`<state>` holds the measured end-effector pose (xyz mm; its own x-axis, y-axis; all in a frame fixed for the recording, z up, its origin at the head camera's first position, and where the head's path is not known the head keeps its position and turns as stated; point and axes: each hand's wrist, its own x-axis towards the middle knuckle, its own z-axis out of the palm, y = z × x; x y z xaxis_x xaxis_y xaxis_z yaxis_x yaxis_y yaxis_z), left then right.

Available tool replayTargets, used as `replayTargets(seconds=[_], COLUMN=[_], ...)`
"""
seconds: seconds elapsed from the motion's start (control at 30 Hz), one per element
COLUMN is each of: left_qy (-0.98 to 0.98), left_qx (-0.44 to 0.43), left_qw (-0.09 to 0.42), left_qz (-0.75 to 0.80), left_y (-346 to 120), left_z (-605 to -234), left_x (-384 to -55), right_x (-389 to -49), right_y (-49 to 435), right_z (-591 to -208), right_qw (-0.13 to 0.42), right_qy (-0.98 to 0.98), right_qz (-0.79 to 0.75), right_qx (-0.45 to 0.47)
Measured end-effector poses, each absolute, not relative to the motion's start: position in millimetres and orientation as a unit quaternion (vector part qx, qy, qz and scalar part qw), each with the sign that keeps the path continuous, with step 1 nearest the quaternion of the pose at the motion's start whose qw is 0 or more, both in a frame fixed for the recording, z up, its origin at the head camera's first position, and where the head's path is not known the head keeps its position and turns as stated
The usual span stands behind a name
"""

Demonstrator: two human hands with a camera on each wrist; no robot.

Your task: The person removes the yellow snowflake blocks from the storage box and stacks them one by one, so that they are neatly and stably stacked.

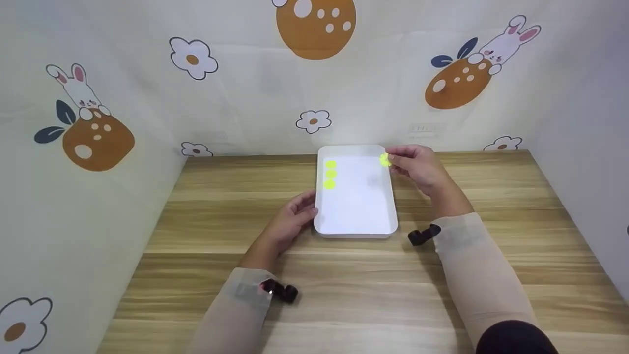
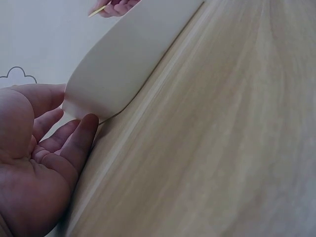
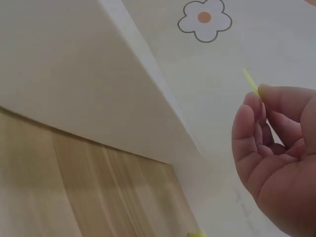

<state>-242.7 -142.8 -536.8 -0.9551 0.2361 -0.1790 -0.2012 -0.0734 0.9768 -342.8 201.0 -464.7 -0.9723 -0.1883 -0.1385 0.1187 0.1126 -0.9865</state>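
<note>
Yellow pieces (image 1: 331,174), three in one tray (image 1: 356,211), one in right fingers (image 1: 404,161)

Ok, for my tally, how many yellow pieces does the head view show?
4: three lined-up yellow pieces at left in the tray, a fourth piece in the right hand. More may be hidden.

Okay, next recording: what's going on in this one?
A person works at a white tray on a wooden table. Their right hand pinches a small yellow piece at the tray's right edge, near the far corner; their left hand touches the left side. Three yellow pieces lie in a column inside, at far left.
</note>
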Motion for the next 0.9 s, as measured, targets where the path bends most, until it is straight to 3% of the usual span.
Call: replayTargets(seconds=[0.9], left_qy=[0.662], left_qx=[0.021], left_qw=[0.143], left_qz=[0.735], left_y=[-142.1], left_z=[-538.2], left_x=[-244.2], right_x=[-350.6], right_y=[268.3], right_z=[-492.6], right_qw=[0.049], right_qy=[0.661], right_qz=[-0.741], right_qx=[0.102])
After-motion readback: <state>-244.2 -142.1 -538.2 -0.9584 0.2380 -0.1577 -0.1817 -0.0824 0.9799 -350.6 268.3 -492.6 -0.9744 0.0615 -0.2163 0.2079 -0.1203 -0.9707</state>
